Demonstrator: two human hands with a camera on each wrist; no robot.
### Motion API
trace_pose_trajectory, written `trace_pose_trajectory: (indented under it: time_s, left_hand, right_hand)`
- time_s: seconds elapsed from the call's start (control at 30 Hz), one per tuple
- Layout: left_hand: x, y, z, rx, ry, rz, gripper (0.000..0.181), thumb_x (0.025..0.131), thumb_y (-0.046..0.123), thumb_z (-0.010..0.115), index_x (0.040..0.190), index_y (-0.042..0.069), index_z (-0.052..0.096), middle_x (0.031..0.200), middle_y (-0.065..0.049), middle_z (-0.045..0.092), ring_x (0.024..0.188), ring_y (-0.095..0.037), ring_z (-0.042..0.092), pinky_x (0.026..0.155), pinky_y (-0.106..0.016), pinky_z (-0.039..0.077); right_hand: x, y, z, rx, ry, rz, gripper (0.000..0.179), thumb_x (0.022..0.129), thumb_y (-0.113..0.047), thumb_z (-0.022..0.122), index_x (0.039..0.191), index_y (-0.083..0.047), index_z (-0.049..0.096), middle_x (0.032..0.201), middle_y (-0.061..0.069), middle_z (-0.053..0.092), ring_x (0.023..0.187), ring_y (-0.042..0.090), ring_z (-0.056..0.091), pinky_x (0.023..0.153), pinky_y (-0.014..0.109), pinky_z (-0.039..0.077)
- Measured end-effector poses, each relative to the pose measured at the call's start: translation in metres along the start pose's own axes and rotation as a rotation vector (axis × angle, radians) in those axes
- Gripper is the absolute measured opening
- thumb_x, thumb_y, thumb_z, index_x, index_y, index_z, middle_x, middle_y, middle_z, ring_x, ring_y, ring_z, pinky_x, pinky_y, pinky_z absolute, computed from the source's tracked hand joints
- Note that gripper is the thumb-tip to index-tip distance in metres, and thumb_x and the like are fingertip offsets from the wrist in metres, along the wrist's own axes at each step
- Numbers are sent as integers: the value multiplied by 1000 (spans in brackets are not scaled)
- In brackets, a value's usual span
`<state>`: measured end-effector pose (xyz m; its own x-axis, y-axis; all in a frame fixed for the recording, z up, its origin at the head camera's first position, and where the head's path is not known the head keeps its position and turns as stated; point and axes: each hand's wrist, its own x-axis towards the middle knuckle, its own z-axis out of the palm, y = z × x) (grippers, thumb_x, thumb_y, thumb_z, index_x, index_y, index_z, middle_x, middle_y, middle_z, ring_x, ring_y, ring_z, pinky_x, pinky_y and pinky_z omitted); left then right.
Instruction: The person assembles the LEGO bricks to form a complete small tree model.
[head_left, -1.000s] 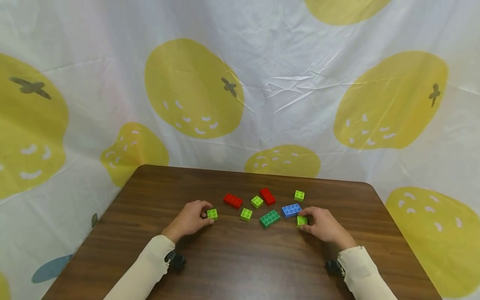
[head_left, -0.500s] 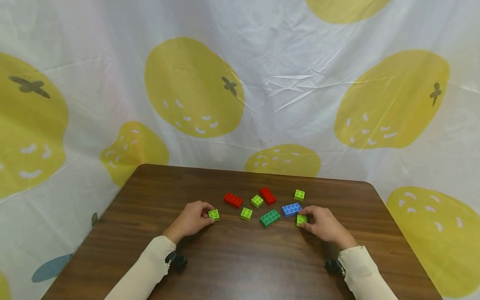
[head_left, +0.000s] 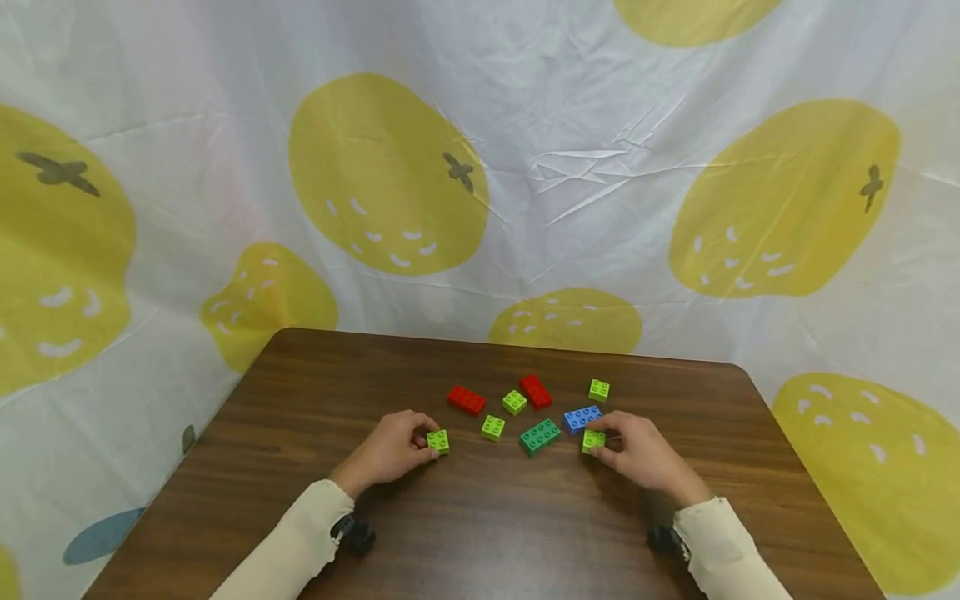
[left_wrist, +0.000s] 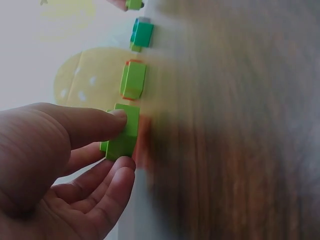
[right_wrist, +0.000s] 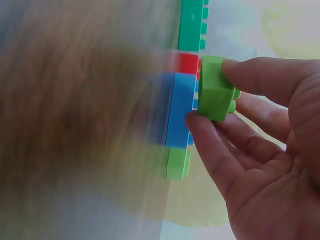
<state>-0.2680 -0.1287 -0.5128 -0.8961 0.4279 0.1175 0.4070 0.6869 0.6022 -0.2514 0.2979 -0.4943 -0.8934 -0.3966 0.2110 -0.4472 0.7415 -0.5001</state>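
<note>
My left hand (head_left: 393, 448) pinches a lime-green two-by-two toy building brick (head_left: 438, 442) between thumb and fingers, left of the loose bricks. In the left wrist view the thumb lies on one side of this brick (left_wrist: 123, 132), with fingertips on the other. On the right, my right hand (head_left: 637, 448) pinches another lime-green two-by-two brick (head_left: 592, 442), just in front of the blue brick (head_left: 580, 419). The right wrist view shows that lime-green brick (right_wrist: 212, 92) held between thumb and fingers, its studs facing the palm side.
Between the hands lie a dark green brick (head_left: 540, 437) and a lime-green brick (head_left: 492, 428). Behind them are two red bricks (head_left: 467, 400) and a lime-green one (head_left: 514, 402). Another lime-green brick (head_left: 599, 390) sits at the back right. A fruit-print curtain (head_left: 570, 233) hangs behind the wooden table (head_left: 510, 533).
My left hand has moved to the right and slightly nearer with its lime-green brick. The right hand has shifted its lime-green brick a little to the left. The other bricks stay put.
</note>
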Motion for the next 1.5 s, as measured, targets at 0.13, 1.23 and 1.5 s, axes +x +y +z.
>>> trace_pose_trajectory:
  time_s: [0.13,1.23,1.5]
  left_hand:
    - [-3,8,2,-6,-10,41,29,88,14,87,113,7,76,93,-3,66,83,-11,62,71,-23,52]
    - [1,59,46,-118,-189,158,32,88,17,88,116,7,76,100,1,71,86,-4,66,76,-18,54]
    - [6,67,61,-113,-194,186,34,88,21,89,116,9,76,101,2,72,85,1,64,75,-15,54]
  right_hand:
    - [1,-6,4,-4,-4,-37,30,92,-12,82,120,-3,76,115,8,76,102,25,74,84,40,63]
    - [13,-63,34,83,-14,-326,31,94,-10,80,124,-2,72,111,3,73,99,17,71,80,33,64]
    - [14,-72,41,72,-24,-389,34,93,-13,81,125,-8,71,115,1,75,92,12,69,78,35,62]
